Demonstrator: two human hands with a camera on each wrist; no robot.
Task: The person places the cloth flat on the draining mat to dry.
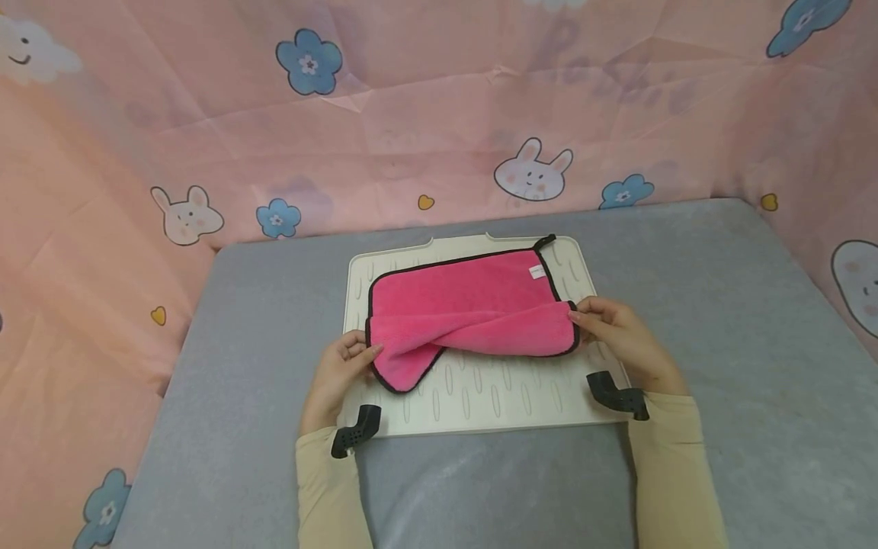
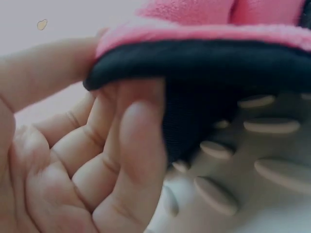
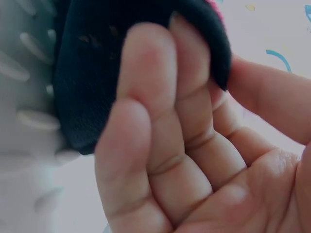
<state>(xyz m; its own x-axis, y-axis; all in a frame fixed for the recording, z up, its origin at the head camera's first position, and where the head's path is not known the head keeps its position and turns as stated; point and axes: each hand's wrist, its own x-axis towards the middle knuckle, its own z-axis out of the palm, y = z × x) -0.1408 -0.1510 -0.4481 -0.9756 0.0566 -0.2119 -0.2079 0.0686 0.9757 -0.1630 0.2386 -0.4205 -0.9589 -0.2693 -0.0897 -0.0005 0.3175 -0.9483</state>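
Note:
A pink towel [image 1: 466, 282] with black edging lies over a cream ribbed mat [image 1: 480, 404], its near part folded back and twisted across the middle. My left hand [image 1: 341, 374] pinches the fold's left edge between thumb and fingers. In the left wrist view the black edging [image 2: 194, 60] runs between thumb and fingers [image 2: 141, 141], above the mat's ribs. At the fold's right end my right hand [image 1: 620, 335] pinches the edge. From the right wrist, the towel's dark underside [image 3: 92, 77] shows behind the fingers [image 3: 148, 68]. A loose corner [image 1: 405, 374] droops at the near left.
The mat rests on a grey-covered table [image 1: 261, 320]. Behind it hangs a pink curtain [image 1: 398, 145] printed with rabbits and flowers. A black loop [image 1: 544, 242] and a white label [image 1: 537, 272] are at the towel's far right corner. Black wrist mounts [image 1: 357, 432] sit at both sleeves.

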